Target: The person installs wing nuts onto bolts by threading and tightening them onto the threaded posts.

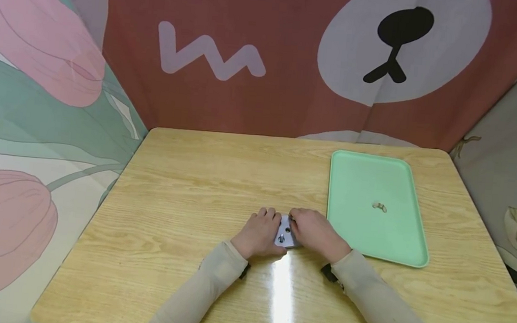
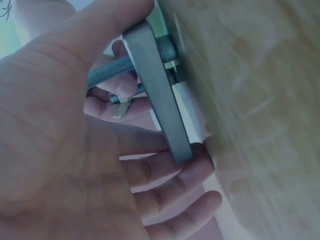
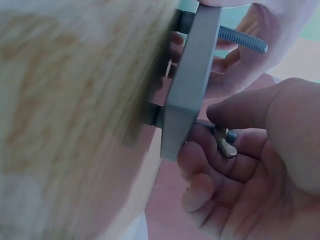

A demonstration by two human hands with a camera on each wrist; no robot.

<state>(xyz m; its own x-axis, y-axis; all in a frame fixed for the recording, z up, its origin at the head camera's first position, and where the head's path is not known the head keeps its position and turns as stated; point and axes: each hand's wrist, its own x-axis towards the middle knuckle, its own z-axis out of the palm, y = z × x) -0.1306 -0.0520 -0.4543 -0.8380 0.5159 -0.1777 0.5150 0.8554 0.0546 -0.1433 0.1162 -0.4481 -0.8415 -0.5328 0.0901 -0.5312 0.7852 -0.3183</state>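
A grey metal plate (image 1: 284, 229) stands just above the wooden table, bolts passing through it with their heads on the table side. My left hand (image 1: 259, 233) grips the plate by its edges, thumb on one side and fingertips on the opposite one, as the left wrist view shows. A thick threaded bolt (image 3: 244, 40) sticks up bare from the plate. On a thinner bolt sits a brass-coloured wing nut (image 3: 226, 144), which my right hand (image 1: 317, 233) pinches with thumb and fingers near the plate's far corner. From the head view, my right fingers hide that nut.
To the right lies a light green tray (image 1: 372, 179) with a few small brass-coloured wing nuts (image 1: 379, 207) on it. The wooden table (image 1: 201, 177) meets patterned cloth (image 1: 282, 97) at the back and sides.
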